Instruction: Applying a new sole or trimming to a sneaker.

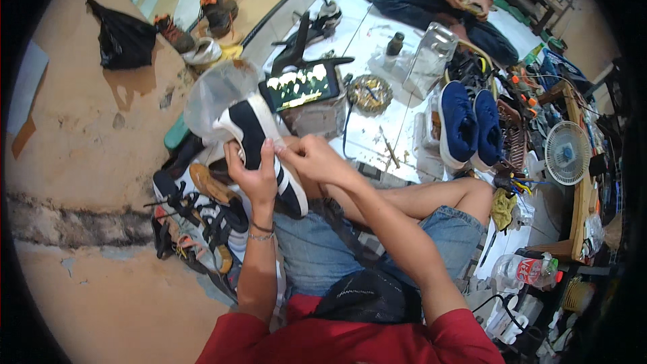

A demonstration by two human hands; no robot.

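A black and white sneaker (251, 131) is held up above my lap, its white sole edge turned to the right. My left hand (256, 176) grips it from below, the thumb pressed on the shoe's side. Against the sole edge, the fingers of my right hand (317, 160) are pinched together; whatever they hold is too small to make out. Just beyond the shoe, a phone with a lit screen (300, 87) leans upright. A translucent plastic tub (214, 98) is behind the sneaker's far end and partly hidden by it.
Several shoes (209, 216) are piled at my left. Blue shoes (458, 125) stand at the right, near a small white fan (566, 153) and a plastic bottle (527, 271). A full ashtray (370, 94) sits ahead. Another person (445, 7) sits at the far right, holding something.
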